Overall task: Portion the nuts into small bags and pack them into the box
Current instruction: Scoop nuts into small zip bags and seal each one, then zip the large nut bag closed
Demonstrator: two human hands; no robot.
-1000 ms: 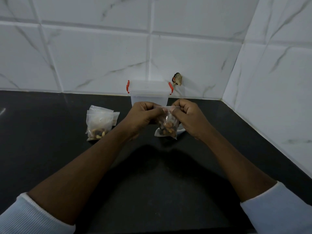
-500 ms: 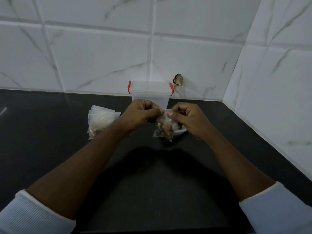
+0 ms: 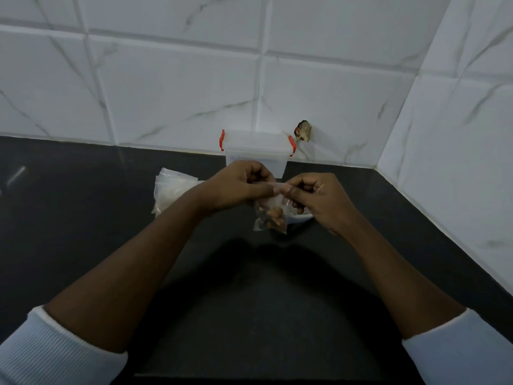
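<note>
Above the dark table (image 3: 83, 245), in front of the lidded box (image 3: 255, 152) by the wall, a small bag (image 3: 270, 215) of nuts hangs upright, likely so the nuts settle low, clear of the seal. The left hand (image 3: 236, 187) and right hand (image 3: 316, 198) are curled nearly closed, each pinching the bag's top strip, apparently pressing it shut; more bags (image 3: 172, 190) lie just left.
</note>
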